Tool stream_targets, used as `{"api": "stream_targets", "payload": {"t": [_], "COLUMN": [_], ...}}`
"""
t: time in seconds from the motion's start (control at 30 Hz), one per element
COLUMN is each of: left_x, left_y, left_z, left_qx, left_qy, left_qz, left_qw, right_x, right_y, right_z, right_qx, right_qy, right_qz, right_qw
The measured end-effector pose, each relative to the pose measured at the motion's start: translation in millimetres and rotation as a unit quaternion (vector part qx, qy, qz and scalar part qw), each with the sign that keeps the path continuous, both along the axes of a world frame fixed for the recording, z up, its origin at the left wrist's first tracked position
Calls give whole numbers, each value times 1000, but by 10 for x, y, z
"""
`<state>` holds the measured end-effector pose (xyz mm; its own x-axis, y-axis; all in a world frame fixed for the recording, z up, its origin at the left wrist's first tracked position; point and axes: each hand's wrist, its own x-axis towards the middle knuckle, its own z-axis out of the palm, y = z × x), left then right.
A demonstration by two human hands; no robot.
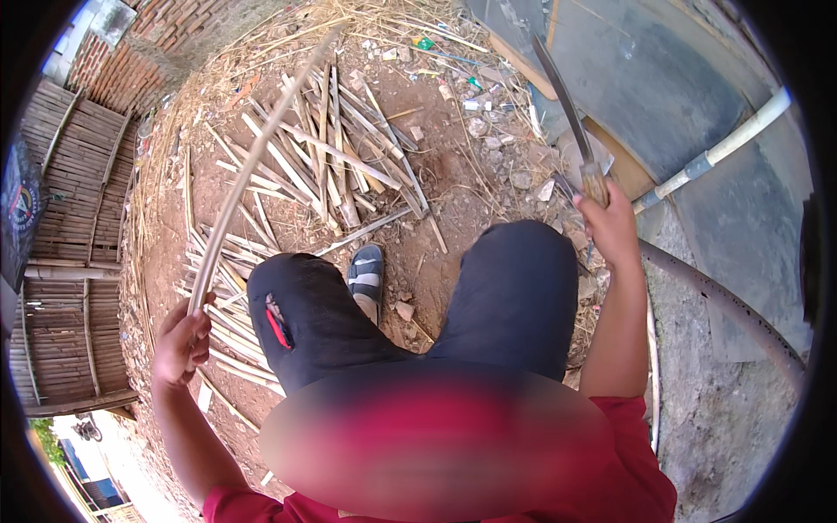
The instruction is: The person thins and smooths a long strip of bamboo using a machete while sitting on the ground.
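My left hand [183, 343] is closed round the lower end of a long, thin bamboo strip [248, 166], which slants up and away to the far side. In my right hand [610, 225] is the wooden handle of a machete [565, 94]; its dark, slightly curved blade points up and away from me. Blade and strip are well apart. Between and beyond my hands lies a pile of split bamboo strips [336, 148] on the dirt. More strips [231, 322] are heaped beside my left knee, partly behind the held strip and my leg.
On the left stands a bamboo slat wall [70, 183], with a brick wall [144, 52] behind it. To the right are a grey wall [732, 244], a pale pipe [724, 148] and a dark curved pipe [732, 305]. Rubble [506, 144] litters the ground. My sandalled foot [366, 275] rests near the pile.
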<state>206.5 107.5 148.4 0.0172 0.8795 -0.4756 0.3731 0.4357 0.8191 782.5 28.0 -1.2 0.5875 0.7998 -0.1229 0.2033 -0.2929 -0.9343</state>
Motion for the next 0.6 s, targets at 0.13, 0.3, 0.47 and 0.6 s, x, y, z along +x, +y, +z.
{"api": "stream_targets", "payload": {"t": [0.13,0.3,0.47,0.6], "left_x": [145,338,431,518], "left_y": [270,486,525,488], "left_z": [133,141,420,461], "left_qx": [-89,-79,13,149], "left_qy": [-17,44,-36,-132], "left_qz": [-70,-131,-111,-34], "left_qw": [993,987,993,979], "right_x": [-167,-558,-918,-967], "right_y": [323,760,1015,1076], "right_z": [506,890,656,270], "right_qx": [71,141,126,107], "right_qy": [-2,33,28,36], "right_qz": [49,133,152,180], "right_qw": [996,980,980,977]}}
